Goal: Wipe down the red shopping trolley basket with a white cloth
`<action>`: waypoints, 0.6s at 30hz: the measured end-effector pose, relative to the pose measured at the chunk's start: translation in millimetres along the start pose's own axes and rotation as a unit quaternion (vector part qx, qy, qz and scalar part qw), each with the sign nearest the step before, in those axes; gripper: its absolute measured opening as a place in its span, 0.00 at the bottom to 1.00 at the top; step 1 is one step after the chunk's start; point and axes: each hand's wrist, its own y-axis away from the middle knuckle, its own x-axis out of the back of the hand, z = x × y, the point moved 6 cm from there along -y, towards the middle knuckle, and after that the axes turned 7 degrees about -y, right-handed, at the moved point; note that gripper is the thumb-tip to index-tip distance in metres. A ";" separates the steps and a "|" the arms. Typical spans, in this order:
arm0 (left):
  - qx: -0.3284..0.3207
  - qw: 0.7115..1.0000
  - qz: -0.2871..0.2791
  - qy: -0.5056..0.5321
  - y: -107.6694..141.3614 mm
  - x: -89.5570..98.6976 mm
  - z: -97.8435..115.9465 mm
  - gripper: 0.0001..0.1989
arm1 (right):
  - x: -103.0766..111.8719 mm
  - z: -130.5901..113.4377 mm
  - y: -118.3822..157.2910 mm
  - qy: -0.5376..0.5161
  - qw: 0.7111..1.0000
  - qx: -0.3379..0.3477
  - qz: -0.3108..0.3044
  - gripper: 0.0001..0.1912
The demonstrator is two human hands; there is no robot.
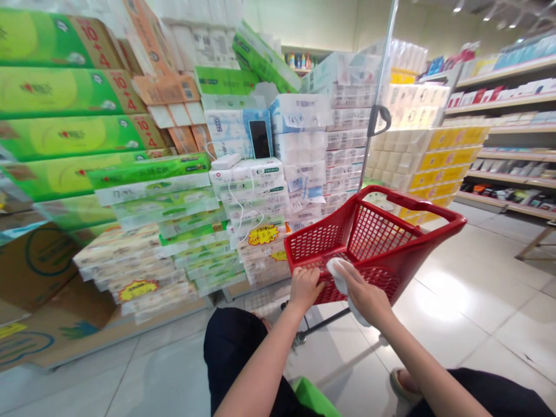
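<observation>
In front of me stands a red plastic shopping cart (382, 272) with perforated basket walls. My left hand (306, 286) is closed over the basket's near rim at its left corner. In my right hand (364, 294) is a white cloth (339, 273), pressed against the rim a little further right. Part of the cloth hangs below my fingers on the outside of the basket. A tall metal pole with a dark hook (379, 120) rises at the cart's far side.
Stacked tissue packs (178, 214) line the left, with a cardboard box (43, 272) below. A phone (259, 139) and white cables rest on one stack. Toilet roll packs (425, 168) stand behind the cart, shelves (512, 104) at right. Something green (313, 397) lies between my legs.
</observation>
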 end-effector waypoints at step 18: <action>-0.024 1.000 -0.007 0.016 -2.3 1.4 -2.1 0.10 | -7.8 -21.5 3.8 -0.010 1.000 0.030 0.005 0.40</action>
